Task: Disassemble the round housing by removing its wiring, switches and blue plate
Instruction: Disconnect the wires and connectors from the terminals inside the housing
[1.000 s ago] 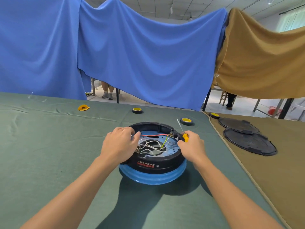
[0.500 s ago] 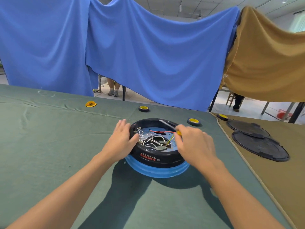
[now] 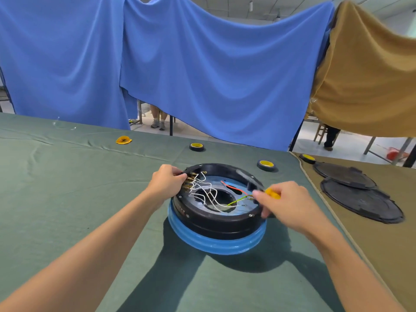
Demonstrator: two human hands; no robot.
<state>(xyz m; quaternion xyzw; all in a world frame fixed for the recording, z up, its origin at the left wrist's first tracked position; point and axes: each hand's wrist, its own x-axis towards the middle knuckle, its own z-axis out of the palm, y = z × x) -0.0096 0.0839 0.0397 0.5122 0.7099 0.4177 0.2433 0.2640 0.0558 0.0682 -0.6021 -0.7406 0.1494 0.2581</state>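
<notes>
Black plastic housing: the round black plastic housing (image 3: 216, 221) sits open side up on the desk between the two hands. Its wall is smooth, and a ribbed blue ring (image 3: 216, 245) lies under it.
Blue plate: a flat blue plate (image 3: 236, 182) with a round central hole lies inside the housing, between the hands.
Switches: brass-tabbed switches (image 3: 190, 182) line the inner wall right at the left hand's fingertips.
Wiring: thin white wires (image 3: 204, 194) loop from the switches across the hole. A short red wire (image 3: 229, 186) lies on the plate. A green-yellow wire (image 3: 236, 201) runs toward the right hand.
Left hand: the left hand (image 3: 166, 183) has its fingers curled over the housing's far-left rim and grips it beside the switches.
Right hand: the right hand (image 3: 290, 203) has its fingers curled round a yellow-handled screwdriver (image 3: 272, 193), of which only the handle shows. Its blurred fingertips are at the green-yellow wire's end; I cannot tell whether they pinch it.
Desk: the desk (image 3: 67, 188) is covered in a matte green cloth, wrinkled left of the left hand.
Beyond the hands: black tape rolls with yellow cores (image 3: 197, 146) stand there, and a flat yellow scrap (image 3: 123, 140) lies far left.
Right of the right hand: two flat round black lids (image 3: 362, 201) overlap on a tan cloth (image 3: 382, 244).
Backdrop: soft blue drapes (image 3: 202, 75) hang in folds.
</notes>
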